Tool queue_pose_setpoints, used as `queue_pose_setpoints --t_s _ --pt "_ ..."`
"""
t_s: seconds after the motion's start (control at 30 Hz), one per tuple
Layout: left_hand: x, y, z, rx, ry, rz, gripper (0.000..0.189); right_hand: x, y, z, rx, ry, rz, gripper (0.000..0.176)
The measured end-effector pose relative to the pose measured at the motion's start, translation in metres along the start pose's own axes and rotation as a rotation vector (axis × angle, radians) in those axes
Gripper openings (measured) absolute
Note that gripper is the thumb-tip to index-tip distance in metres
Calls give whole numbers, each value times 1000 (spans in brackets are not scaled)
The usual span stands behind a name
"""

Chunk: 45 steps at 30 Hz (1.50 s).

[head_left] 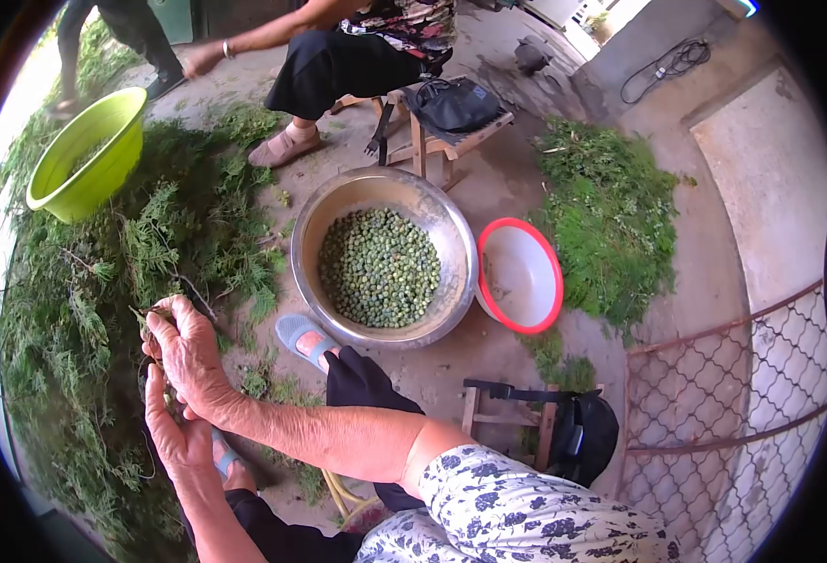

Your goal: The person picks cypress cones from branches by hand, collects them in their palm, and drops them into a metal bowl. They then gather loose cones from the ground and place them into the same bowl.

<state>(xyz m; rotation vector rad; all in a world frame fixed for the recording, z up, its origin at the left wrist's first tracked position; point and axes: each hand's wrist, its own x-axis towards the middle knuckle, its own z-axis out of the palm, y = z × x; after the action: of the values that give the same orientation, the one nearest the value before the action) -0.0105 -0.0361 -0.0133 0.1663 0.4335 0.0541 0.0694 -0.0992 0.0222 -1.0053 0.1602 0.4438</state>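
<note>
At the left side, my right hand is closed with thumb and fingers pinched on a thin evergreen sprig. Just below it is my left hand, its fingers curled up around the lower part of the same sprig; the palm side is partly hidden. Both hands are over a large heap of cut evergreen branches. Right of the hands, a wide metal basin holds many small round green cones.
A red-rimmed white basin touches the metal one. Another green pile lies beyond. A lime-green tub stands on the branches. A seated co-worker is opposite, near a stool with a black bag. Wire fencing stands at right.
</note>
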Motion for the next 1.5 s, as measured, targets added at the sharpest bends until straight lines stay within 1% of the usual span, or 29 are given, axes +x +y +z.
queue_pose_setpoints --t_s 0.07,0.1,0.13,0.2,0.27,0.33,0.4,0.47,0.5,0.57,0.67,0.83,1.03,1.2,1.23,1.27,1.33,1.4,1.43,1.47,1.5 --pt "0 -13 20 72 331 144 27 1 1 0 84 -33 38 14" --pt "-1 -12 21 92 260 115 30 2 2 -1 69 -49 -2 13" --pt "-1 -15 25 93 263 125 30 2 2 -3 71 -57 4 13" --pt "-4 -21 43 124 306 131 34 0 3 -2 -71 -20 -104 13" --pt "3 -16 28 76 123 164 39 0 11 -3 -247 19 -315 10" --pt "3 -16 15 134 149 195 39 -13 -5 2 -79 -38 -127 12" --pt "8 -14 -2 63 132 160 33 -13 -8 1 -95 -2 -27 15" --pt "-1 -11 3 182 35 146 28 -11 -14 1 -10 28 101 17" --pt "-2 -15 9 176 43 182 28 -9 -12 0 12 42 110 17" --pt "-1 -20 23 230 230 280 12 -6 -8 -1 33 51 108 16" --pt "-4 -20 17 232 184 272 14 -5 -5 -3 64 36 142 18" --pt "-9 -21 20 230 206 335 19 -8 -4 -1 116 -11 139 19" --pt "-12 -21 19 197 237 365 17 -12 -5 4 111 12 202 17" --pt "-13 -18 21 200 260 365 14 -6 3 0 200 -42 182 18" --pt "-12 -17 16 157 210 353 13 -5 1 1 254 9 244 18" --pt "-12 -18 16 157 212 361 13 -5 -2 3 306 64 304 18" --pt "-14 -20 20 96 209 376 12 -2 2 1 313 34 305 19" --pt "-14 -17 20 69 225 378 12 -2 3 6 224 90 235 19" --pt "-15 -12 21 39 194 361 12 0 5 5 196 79 186 21" --pt "-17 -11 20 3 169 327 13 2 7 0 225 -27 129 22" --pt "-22 -6 23 15 167 335 14 2 5 -3 193 -50 104 21"
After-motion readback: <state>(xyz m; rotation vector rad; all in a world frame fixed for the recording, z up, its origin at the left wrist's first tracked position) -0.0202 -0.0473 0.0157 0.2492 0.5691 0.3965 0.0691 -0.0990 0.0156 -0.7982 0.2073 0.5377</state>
